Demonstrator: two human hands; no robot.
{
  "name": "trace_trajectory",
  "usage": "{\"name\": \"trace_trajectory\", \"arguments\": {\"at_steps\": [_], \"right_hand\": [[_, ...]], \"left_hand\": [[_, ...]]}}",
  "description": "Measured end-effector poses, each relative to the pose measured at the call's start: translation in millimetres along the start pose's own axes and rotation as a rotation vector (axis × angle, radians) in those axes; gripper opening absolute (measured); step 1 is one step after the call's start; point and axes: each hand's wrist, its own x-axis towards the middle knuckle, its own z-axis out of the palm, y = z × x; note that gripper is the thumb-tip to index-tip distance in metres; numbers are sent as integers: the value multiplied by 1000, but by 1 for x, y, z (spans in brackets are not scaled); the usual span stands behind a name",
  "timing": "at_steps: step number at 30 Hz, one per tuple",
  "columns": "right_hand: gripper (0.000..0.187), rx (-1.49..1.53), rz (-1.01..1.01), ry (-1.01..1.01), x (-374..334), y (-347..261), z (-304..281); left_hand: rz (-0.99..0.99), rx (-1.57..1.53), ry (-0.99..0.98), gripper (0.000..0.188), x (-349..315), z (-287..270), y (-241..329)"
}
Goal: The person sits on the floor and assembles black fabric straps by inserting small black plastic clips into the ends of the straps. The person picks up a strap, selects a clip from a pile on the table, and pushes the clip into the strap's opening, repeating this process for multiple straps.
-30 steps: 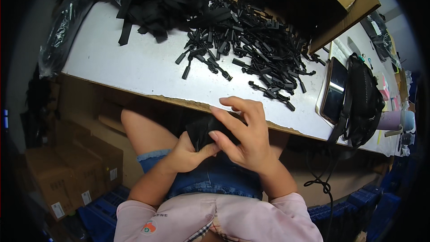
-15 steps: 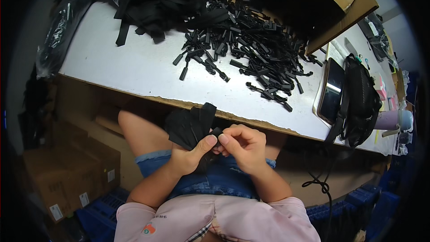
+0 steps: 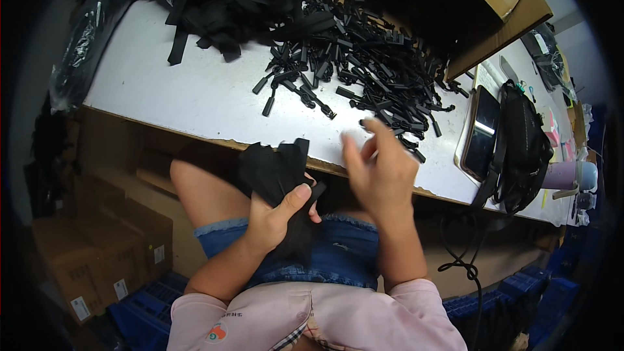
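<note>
A bundle of black fabric pieces sits just below the front edge of the white table, above the person's lap, clamped in the left hand: the thumb presses across its front and the other fingers curl behind it. The right hand is raised beside the bundle, apart from it, fingers spread loosely and holding nothing; it is blurred. On the table beyond lies a heap of small black strap pieces, with a pile of black straps at the far left of it. An open cardboard box rests at the far right; its contents cannot be made out. 1 phone lies beside a black bag.
</note>
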Motion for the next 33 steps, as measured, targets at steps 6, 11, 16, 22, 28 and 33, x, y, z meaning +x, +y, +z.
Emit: {"name": "trace_trajectory", "arguments": {"at_steps": [6, 11, 16, 22, 28, 33], "right_hand": [[12, 74, -12, -119, 7, 15, 2], [13, 911, 291, -366, -24, -6, -19], [17, 857, 153, -368, -27, -5, -22], [18, 713, -32, -357, -24, 0, -21], [13, 890, 319, -227, -46, -14, -12], [10, 1110, 472, -148, -57, -22, -2]], "left_hand": [[7, 99, 51, 18, 0, -5, -3], [214, 147, -3, 15, 1, 5, -2], [251, 277, -71, 10, 3, 5, -2], [302, 453, -61, 15, 3, 7, 2], [343, 344, 84, 15, -2, 18, 3], [431, 543, -14, 19, -3, 5, 0]]}}
